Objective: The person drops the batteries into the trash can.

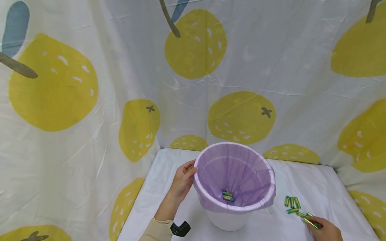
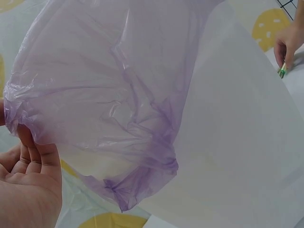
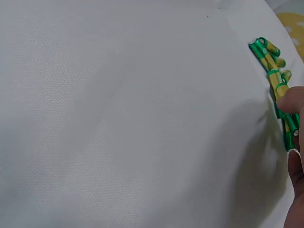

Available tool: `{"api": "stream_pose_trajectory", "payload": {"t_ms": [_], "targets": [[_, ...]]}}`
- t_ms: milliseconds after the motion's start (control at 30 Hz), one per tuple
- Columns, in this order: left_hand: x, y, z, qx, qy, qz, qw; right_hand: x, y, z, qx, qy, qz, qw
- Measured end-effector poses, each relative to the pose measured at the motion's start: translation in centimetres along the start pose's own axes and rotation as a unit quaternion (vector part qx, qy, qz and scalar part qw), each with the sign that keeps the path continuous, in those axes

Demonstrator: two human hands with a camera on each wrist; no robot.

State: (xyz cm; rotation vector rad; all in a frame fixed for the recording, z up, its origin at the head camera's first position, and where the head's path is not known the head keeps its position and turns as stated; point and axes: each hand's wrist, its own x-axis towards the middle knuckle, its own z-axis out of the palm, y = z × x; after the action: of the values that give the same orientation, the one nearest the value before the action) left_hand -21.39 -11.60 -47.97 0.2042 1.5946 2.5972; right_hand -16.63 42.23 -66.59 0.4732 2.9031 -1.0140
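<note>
A white bin [image 1: 226,221] stands upright on the table, lined with a thin purple bag [image 1: 235,170] folded over its rim. My left hand [image 1: 182,180] grips the rim on its left side, thumb on top and fingers outside; the left wrist view shows the fingers under the bag's edge [image 2: 33,114]. Two green and yellow batteries [image 1: 228,198] lie at the bottom of the bag. To the right of the bin, my right hand [image 1: 325,229] pinches a battery [image 1: 310,223] just at a small group of loose batteries [image 1: 292,202] on the table.
The table [image 1: 283,227] has a white cover. A curtain [image 1: 187,110] with yellow fruit prints hangs behind it and along both sides. A black band [image 1: 180,229] is on the left wrist. Part of a dark wire grid [image 2: 287,7] shows in the left wrist view.
</note>
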Motion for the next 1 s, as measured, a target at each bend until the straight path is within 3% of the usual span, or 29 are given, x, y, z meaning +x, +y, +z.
{"api": "stream_pose_trajectory", "payload": {"t_ms": [167,367,533,767,1000], "targets": [[0.0,0.0,0.0,0.000,0.003,0.002,1.0000,0.3,-0.7,-0.3,-0.005,0.007,0.002,1.0000],[0.0,-0.1,0.1,-0.001,0.000,0.004,1.0000,0.7,-1.2,-0.9,-0.014,-0.013,0.019,0.9996],[0.0,-0.2,0.0,-0.004,0.009,0.001,1.0000,0.9,-1.8,-1.8,-0.023,-0.031,-0.020,0.9990],[0.0,-0.3,0.1,-0.007,0.011,0.002,0.9999,1.2,-3.0,-3.2,-0.033,-0.003,-0.087,0.9957],[0.0,-0.1,0.1,-0.004,0.007,0.003,1.0000,1.1,-4.3,-4.0,-0.025,0.005,-0.104,0.9942]]}}
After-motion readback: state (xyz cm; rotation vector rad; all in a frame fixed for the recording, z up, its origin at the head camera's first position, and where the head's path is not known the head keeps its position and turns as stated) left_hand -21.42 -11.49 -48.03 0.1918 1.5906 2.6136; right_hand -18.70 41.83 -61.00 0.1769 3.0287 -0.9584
